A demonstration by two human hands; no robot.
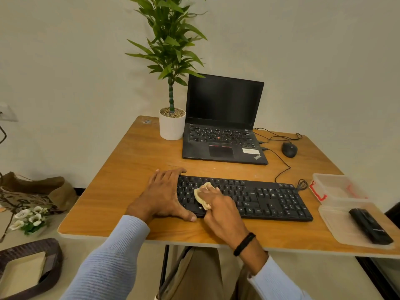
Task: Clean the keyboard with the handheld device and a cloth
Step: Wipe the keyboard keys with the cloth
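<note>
Right hand [218, 205] grips cloth [202, 197] on keyboard [270, 198] by the flat left hand [164, 195]; handheld device [370, 226] sits off right, guessing most wiping remains.

A wooden surface [134, 169] stands against a plain pale wall [65, 61], above a light floor [71, 241].

keyboard [270, 198]: matt black plastic
cloth [202, 197]: soft cream fabric (crumpled)
table [129, 169]: smooth wood grain, lightly sheened
box [331, 185]: translucent plastic is seen
sleeve [116, 256]: ribbed knit is worn
</note>
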